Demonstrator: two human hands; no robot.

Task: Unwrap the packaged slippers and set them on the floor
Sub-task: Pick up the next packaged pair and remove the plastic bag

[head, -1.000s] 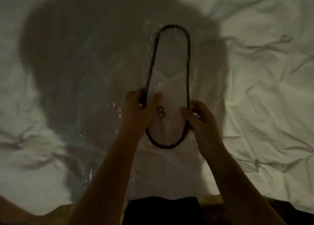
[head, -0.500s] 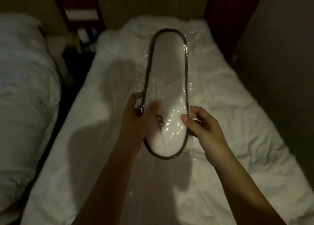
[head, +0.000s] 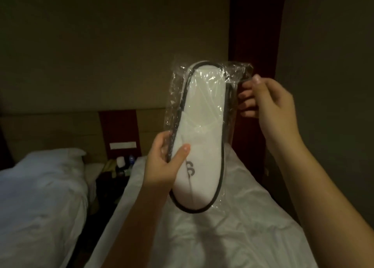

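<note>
White slippers with a dark rim and a small dark logo sit sealed in a clear plastic wrapper, held up in the air above a white bed. My left hand grips the pack at its lower left edge, thumb across the front. My right hand pinches the wrapper's upper right corner between thumb and fingers. The pack tilts slightly, top toward the right.
A second white bed lies at the left. Between the beds stands a dark nightstand with bottles and small items. A padded headboard wall and a dark red panel rise behind. The room is dim.
The pack has been lifted from low over the bed to chest height, and my view has tilted up. My right hand has slid from the pack's lower right side to its top right corner.
</note>
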